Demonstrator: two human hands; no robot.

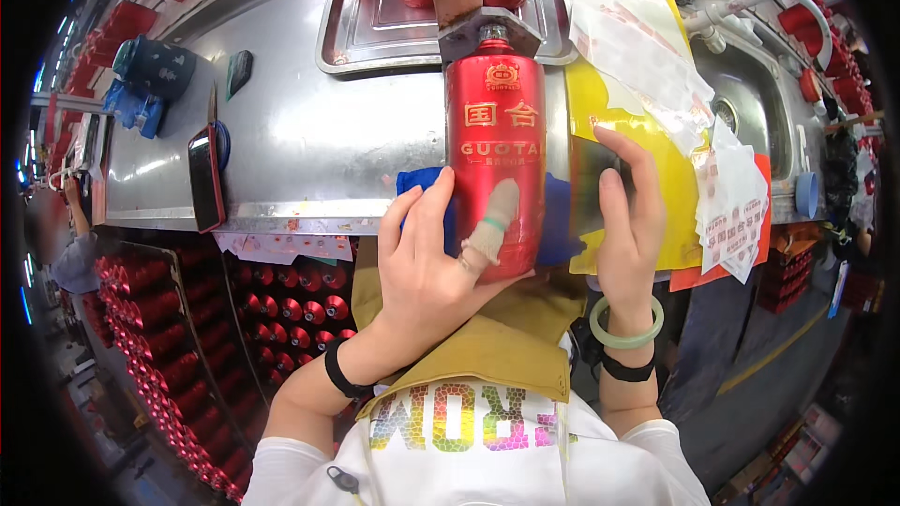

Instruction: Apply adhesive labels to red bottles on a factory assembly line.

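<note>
On the steel worktop (328,122), a dark blue jar (159,67) is placed well to the left of the red bottle (497,117). A steel tray (375,56) is set beyond the bottle, and a blue cloth (562,206) is partly hidden behind it. The bottle's lower end is held by the left hand (431,262), with fingers laid along its left side and the covered thumb pressed against its front; its neck is placed at a metal bracket (459,37). Just right of the bottle, the right hand (633,215) is held apart from it, fingers loosely spread. Farther right of the bottle, a yellow sheet (670,234) is partly covered by white papers (623,23).
</note>
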